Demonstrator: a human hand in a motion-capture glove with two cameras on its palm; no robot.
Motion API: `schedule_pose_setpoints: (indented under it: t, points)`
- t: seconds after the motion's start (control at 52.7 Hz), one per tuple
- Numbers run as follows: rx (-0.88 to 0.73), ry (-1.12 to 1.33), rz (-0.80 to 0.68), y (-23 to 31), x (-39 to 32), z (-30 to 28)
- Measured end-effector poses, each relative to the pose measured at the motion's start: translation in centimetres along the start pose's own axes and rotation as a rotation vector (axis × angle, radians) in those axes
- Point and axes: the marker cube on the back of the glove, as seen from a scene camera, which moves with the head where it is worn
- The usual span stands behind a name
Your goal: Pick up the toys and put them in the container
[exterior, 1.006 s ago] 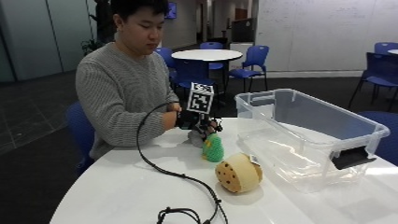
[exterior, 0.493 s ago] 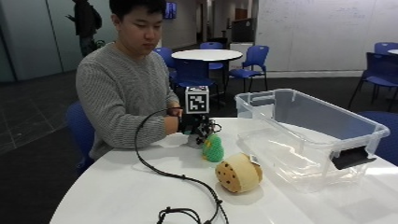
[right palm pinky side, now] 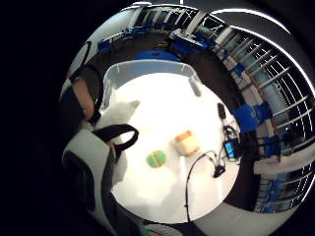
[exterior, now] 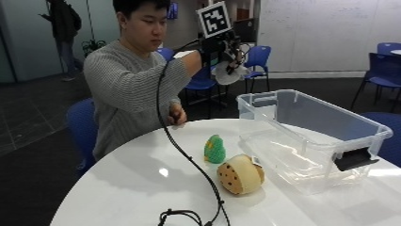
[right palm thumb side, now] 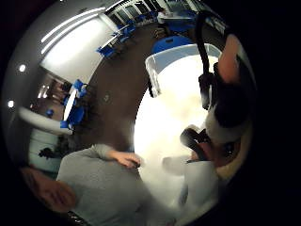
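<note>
The person sits at a round white worktop with the gloved right hand raised high above it, at about head height, well apart from every object below. The grip is curled round a small white toy, which shows below the fingers; what kind of toy it is cannot be told. In the thumb side palm view the white toy sits against the palm, with a finger curved over it.

A clear plastic container stands on the worktop, to the person's left. It is open at the top, has a black latch on its near end, and no toys are seen inside it.

Two toys lie on the worktop just beside the container. A green toy stands upright. A round tan toy with dark dots lies next to it, nearer the camera. The two are close together but whether they touch cannot be told. Both also show in the little finger side palm view, the green toy and tan toy lying apart from the hand.

The bare left hand rests at the worktop edge.
</note>
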Motion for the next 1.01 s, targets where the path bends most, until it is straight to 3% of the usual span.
schedule_pose_setpoints:
  t: [0.19, 0.323, 0.474, 0.569, 0.721, 1.006]
  points:
    - [-0.027, 0.067, 0.015, -6.2, 0.3, 4.0]
    - [-0.051, 0.093, 0.221, -13.2, -0.2, 8.9]
    - [-0.146, -0.065, 0.221, -18.5, 0.4, 13.8]
    - [-0.175, -0.079, 0.195, -18.8, 1.3, 14.9]
    - [-0.403, -0.12, 0.168, -16.8, 3.0, 16.7]
    - [-0.397, -0.172, 0.172, -13.6, 3.4, 16.1]
